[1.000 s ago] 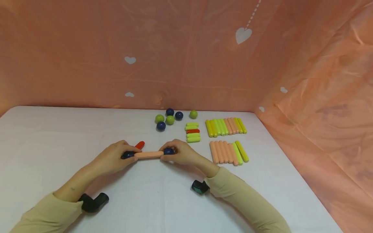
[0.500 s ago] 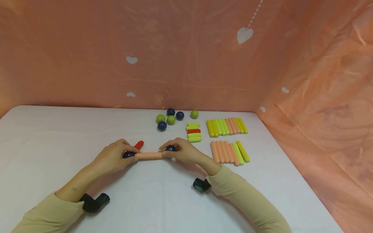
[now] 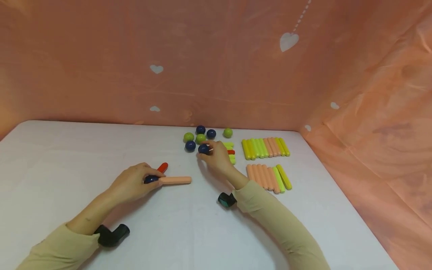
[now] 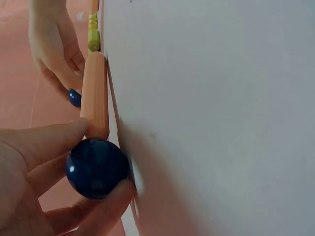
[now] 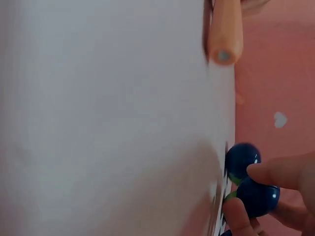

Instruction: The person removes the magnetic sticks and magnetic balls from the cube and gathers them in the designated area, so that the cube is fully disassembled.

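Note:
My left hand (image 3: 133,183) pinches a dark blue ball (image 4: 97,168) low over the white table. From that ball a peach rod (image 3: 176,180) points right, its far end free. A red rod (image 3: 163,167) slants away behind the fingers; whether it joins the ball is hidden. Farther back, my right hand (image 3: 218,157) holds a second dark blue ball (image 5: 258,196) between thumb and fingers, next to the loose balls. In the right wrist view, the peach rod's free end shows a small grey disc.
Loose green balls (image 3: 227,132) and blue balls (image 3: 190,146) lie at the table's back. Short rods (image 3: 231,152) are partly behind my right hand. Two rows of longer rods, an upper row (image 3: 258,148) and a lower row (image 3: 262,177), lie to the right. A peach curtain (image 3: 216,67) hangs behind.
My right hand has drawn its blue ball off the peach rod's right end and carried it back and right toward the loose balls. My left hand keeps its hold, almost unmoved.

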Tool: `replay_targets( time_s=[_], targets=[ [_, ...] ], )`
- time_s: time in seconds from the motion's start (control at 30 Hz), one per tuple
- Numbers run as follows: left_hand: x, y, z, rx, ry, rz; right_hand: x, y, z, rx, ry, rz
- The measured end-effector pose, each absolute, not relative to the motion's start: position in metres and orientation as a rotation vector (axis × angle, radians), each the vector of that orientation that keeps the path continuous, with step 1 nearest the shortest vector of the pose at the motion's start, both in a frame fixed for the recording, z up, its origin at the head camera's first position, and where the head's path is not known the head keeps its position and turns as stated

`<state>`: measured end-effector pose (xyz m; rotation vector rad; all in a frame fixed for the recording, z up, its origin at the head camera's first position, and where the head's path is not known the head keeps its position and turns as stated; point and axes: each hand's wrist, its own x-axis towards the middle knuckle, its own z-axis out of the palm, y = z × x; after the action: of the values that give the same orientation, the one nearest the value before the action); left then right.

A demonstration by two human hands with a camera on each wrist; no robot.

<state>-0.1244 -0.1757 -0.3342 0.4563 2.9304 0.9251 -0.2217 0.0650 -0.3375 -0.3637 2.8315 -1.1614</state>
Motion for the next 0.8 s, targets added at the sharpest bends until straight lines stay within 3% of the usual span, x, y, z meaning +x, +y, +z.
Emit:
replay_targets(
  time_s=[0.37,0.6,0.8],
  targets=[
    [-0.122,-0.184,-0.332,0.504,2.857,1.019,-0.238,0.060,-0.339,-0.367,2.923,-1.065],
    [-0.120,-0.189,-0.326,0.475,2.766,1.122,-0.228,0.065,-0.334,-0.333,2.921,-1.106],
    [-0.121,-0.187,-0.327,0.440,2.735,1.109,-0.200,0.064,-0.329,-0.681,2.727,-1.220]
  ],
)
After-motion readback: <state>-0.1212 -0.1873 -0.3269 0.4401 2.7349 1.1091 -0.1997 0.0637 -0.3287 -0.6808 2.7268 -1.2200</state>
